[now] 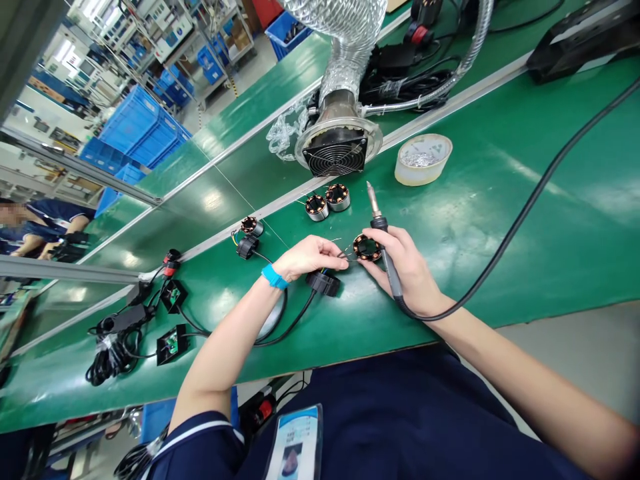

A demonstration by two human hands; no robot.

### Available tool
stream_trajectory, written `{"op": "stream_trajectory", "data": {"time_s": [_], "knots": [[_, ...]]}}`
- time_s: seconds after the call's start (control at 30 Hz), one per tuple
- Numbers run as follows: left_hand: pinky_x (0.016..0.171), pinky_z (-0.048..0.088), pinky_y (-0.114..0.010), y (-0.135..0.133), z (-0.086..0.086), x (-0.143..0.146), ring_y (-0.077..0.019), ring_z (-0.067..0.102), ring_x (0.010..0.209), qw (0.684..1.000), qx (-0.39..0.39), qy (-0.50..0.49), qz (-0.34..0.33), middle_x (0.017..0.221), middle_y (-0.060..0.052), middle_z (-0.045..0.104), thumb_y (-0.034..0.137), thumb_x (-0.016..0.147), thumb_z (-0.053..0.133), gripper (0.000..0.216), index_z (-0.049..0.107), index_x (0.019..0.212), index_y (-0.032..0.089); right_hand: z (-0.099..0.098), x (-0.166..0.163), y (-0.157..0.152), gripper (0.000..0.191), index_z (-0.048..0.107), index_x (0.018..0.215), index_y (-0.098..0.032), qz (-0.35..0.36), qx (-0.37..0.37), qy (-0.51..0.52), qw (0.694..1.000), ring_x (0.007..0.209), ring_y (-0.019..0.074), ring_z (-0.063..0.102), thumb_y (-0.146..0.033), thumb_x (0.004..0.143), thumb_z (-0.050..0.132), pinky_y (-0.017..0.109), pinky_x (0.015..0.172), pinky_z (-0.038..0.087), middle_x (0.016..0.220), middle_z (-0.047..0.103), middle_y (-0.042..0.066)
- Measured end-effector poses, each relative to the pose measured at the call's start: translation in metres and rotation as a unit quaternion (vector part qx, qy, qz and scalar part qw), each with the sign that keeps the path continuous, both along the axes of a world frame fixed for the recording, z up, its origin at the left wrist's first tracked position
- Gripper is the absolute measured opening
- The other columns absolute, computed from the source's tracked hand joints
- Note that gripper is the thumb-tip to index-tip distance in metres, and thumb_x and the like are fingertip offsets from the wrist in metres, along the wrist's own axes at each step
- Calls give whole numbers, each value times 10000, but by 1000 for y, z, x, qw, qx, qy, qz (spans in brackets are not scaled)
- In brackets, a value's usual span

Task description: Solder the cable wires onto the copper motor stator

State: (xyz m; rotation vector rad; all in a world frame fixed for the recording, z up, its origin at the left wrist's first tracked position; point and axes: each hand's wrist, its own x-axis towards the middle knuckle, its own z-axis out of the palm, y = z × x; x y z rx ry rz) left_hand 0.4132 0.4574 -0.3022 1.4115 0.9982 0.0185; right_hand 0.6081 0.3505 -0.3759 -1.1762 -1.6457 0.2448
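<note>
My right hand (407,270) is closed around a soldering iron (376,212) whose tip points up and away, and its fingertips also pinch a small copper-wound stator ring (367,247). My left hand (310,257), with a blue wristband, pinches thin wires that lead to that stator. A black round connector (323,283) with a black cable lies just below my left fingers on the green bench (500,220).
Two more stators (327,202) lie ahead, below a fume extractor fan (336,148) on a silver hose. A roll of tape (423,159) sits at the right. Another stator with connector (249,235), small boards and cable bundles (125,333) lie left. A person sits far left.
</note>
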Motion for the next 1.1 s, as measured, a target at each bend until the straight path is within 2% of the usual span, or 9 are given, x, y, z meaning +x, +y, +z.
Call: {"op": "stream_trajectory", "data": {"time_s": [0.13,0.23,0.33,0.43,0.63,0.73,0.83,0.97,1.1], "knots": [[670,374,-248,2,8,-2,-108,528,674,998,38,22,-52,731,-41,692,483,754,808,365,770,770,121,-3,0,2,554,443,1488,-266,1,-1,9,1000,1137,288,619,-147,970,602,448,959,586,1269,536,133],[657,380,-243,3,12,-5,-124,558,676,998,30,18,-53,725,-56,703,517,756,799,398,792,810,123,-2,-2,5,570,446,1478,-264,7,-5,33,999,1146,287,623,-157,951,636,450,964,592,1276,544,132],[598,343,-234,5,12,-9,-114,530,610,1000,17,9,-20,671,-50,677,537,728,815,421,798,811,124,3,-7,7,588,432,1489,-273,29,1,40,999,1215,291,606,-164,953,646,464,1018,573,1337,544,140],[572,316,-229,3,8,-14,-105,508,579,1000,1,-10,28,645,-52,661,552,699,831,435,786,763,124,10,-17,7,561,417,1500,-285,68,20,44,996,1270,272,586,-119,986,567,449,1054,553,1376,550,139],[622,357,-239,-6,-6,-18,-121,543,630,990,-6,-92,106,671,-51,668,526,689,861,409,786,784,135,13,-42,5,577,442,1483,-293,128,-9,104,986,1269,256,593,-61,955,446,456,1062,547,1363,563,125],[664,391,-249,-10,-14,-16,-124,543,644,976,18,-147,156,673,-38,660,518,695,867,384,773,753,150,15,-52,6,603,461,1456,-277,122,-10,150,981,1300,273,569,-64,893,459,481,1082,532,1375,555,128],[678,403,-254,-13,-18,-16,-122,526,642,965,47,-175,190,670,-23,643,522,714,854,379,751,734,158,18,-61,7,604,480,1436,-261,109,-13,177,978,1247,263,599,-75,861,472,478,1096,522,1336,582,120],[708,420,-262,-14,-12,-27,-138,546,685,971,98,-124,180,732,-33,671,534,777,796,381,739,761,158,21,-62,10,538,500,1429,-242,100,-36,193,975,1220,243,631,-104,909,476,443,1082,534,1343,609,117],[729,421,-277,-2,-4,-56,-160,576,724,965,191,-52,170,792,-55,711,541,828,718,399,760,835,145,27,-39,15,419,509,1404,-253,47,-37,202,978,1217,234,652,-164,995,516,434,1095,514,1343,629,114]]}}
